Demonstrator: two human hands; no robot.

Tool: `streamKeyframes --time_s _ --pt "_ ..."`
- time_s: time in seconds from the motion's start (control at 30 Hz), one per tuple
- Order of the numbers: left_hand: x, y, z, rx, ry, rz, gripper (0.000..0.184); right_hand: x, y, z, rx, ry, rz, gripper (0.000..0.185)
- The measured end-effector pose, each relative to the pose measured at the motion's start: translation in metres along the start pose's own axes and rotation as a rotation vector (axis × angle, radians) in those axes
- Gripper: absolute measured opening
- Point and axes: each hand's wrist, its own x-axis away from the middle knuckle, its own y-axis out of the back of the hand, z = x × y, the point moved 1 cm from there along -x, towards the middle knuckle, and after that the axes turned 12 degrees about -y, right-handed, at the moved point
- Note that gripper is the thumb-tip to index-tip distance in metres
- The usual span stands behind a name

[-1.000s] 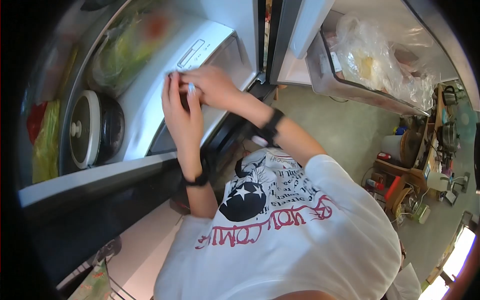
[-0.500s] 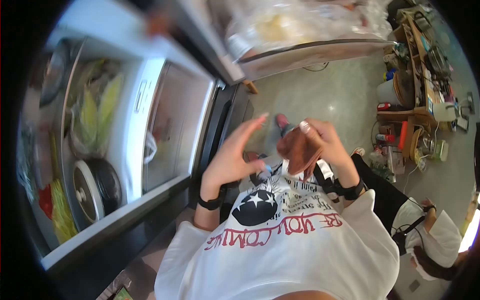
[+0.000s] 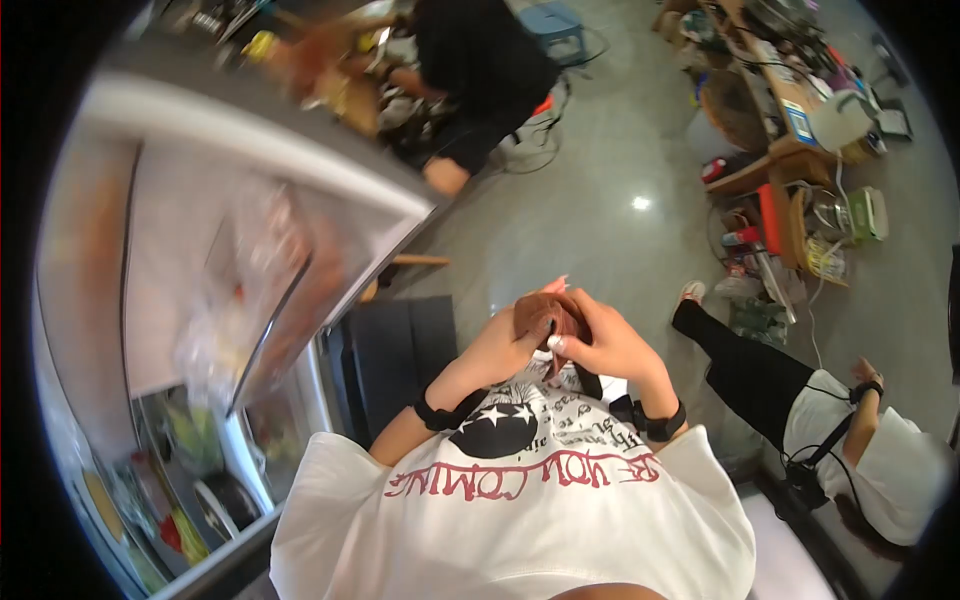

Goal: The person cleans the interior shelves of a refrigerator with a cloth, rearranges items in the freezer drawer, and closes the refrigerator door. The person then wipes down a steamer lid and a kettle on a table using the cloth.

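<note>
A crumpled brown cloth (image 3: 548,312) is bunched up in front of my chest, gripped from both sides. My left hand (image 3: 500,345) is closed on its left side, the thumb pressed along the front. My right hand (image 3: 612,345) wraps around the other side, its thumb close to the left one. Part of the cloth is hidden behind the fingers. Dark bands circle both wrists.
To my left is an open refrigerator, its door (image 3: 270,150) holding plastic-bagged items. Wooden shelving (image 3: 770,170) with kitchenware lines the right. One person in black (image 3: 480,70) sits at upper centre; another in a white top (image 3: 815,430) is at right.
My left hand, open and apart from the cloth before, now grips it together with my right hand. The view has turned, so the refrigerator appears farther left and the seated person shows.
</note>
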Motion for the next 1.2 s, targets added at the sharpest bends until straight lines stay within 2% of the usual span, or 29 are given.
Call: streamKeyframes --time_s 0.1,0.17,0.2,0.27,0.3,0.37,0.4,0.47,0.5,0.63,0.67,0.7,0.73,0.8,0.83,1.0,1.03,1.1,1.17,1.2 --pt "-0.063 -0.019 -0.012 -0.063 -0.013 0.162 0.056 0.013 0.047 -0.01 0.036 -0.046 -0.122 0.07" --pt "-0.101 -0.033 -0.013 0.057 -0.005 0.205 0.039 0.015 0.071 -0.013 0.057 -0.018 -0.24 0.07" --pt "-0.12 -0.04 -0.013 0.065 -0.01 0.226 0.039 0.014 0.082 -0.014 0.067 0.024 -0.338 0.071" --pt "-0.16 -0.051 -0.013 -0.042 -0.06 0.217 0.039 0.009 0.101 -0.017 0.104 -0.021 -0.455 0.068" --pt "-0.174 -0.058 -0.009 0.009 -0.039 0.202 0.038 0.005 0.11 -0.021 0.11 -0.04 -0.503 0.064" --pt "-0.212 -0.065 -0.007 0.051 0.015 0.305 0.037 -0.004 0.136 -0.026 0.1 -0.055 -0.586 0.051" --pt "-0.231 -0.067 -0.006 0.088 0.08 0.387 0.036 -0.01 0.15 -0.029 0.103 -0.059 -0.599 0.051" --pt "-0.275 -0.065 -0.008 -0.019 0.002 0.448 0.037 -0.024 0.178 -0.036 -0.072 -0.143 -0.599 0.041" --pt "-0.297 -0.062 -0.005 -0.033 0.003 0.505 0.038 -0.032 0.195 -0.037 -0.035 -0.131 -0.633 0.03" --pt "-0.378 -0.05 0.011 -0.079 -0.044 0.581 0.045 -0.074 0.257 -0.044 0.005 -0.286 -0.751 0.021" --pt "-0.403 -0.045 0.018 -0.099 -0.055 0.597 0.046 -0.089 0.278 -0.037 0.01 -0.287 -0.778 0.021" --pt "-0.422 -0.041 0.022 -0.23 -0.161 0.613 0.047 -0.097 0.294 -0.032 0.074 -0.304 -0.805 0.021" --pt "-0.436 -0.037 0.023 -0.207 -0.151 0.633 0.047 -0.102 0.304 -0.027 0.131 -0.333 -0.822 0.02" --pt "-0.481 -0.024 0.024 -0.407 -0.387 0.708 0.048 -0.117 0.333 -0.025 0.14 -0.333 -0.836 0.021" --pt "-0.503 -0.022 0.026 -0.369 -0.42 0.73 0.044 -0.122 0.346 -0.025 0.186 -0.333 -0.877 0.021" --pt "-0.584 -0.01 0.022 -0.457 -0.219 0.873 0.037 -0.143 0.397 -0.039 0.187 -0.396 -0.999 0.02" --pt "-0.599 -0.011 0.025 -0.456 -0.149 0.879 0.035 -0.148 0.407 -0.044 0.103 -0.472 -0.964 0.017" --pt "-0.631 -0.013 0.027 -0.5 -0.223 0.883 0.033 -0.163 0.431 -0.048 0.007 -0.55 -0.93 0.017" --pt "-0.659 -0.016 0.029 -0.548 -0.285 0.889 0.03 -0.184 0.461 -0.045 -0.1 -0.489 -0.883 0.026" --pt "-0.676 -0.019 0.029 -0.552 -0.338 0.823 0.028 -0.193 0.477 -0.048 -0.114 -0.485 -0.888 0.026"
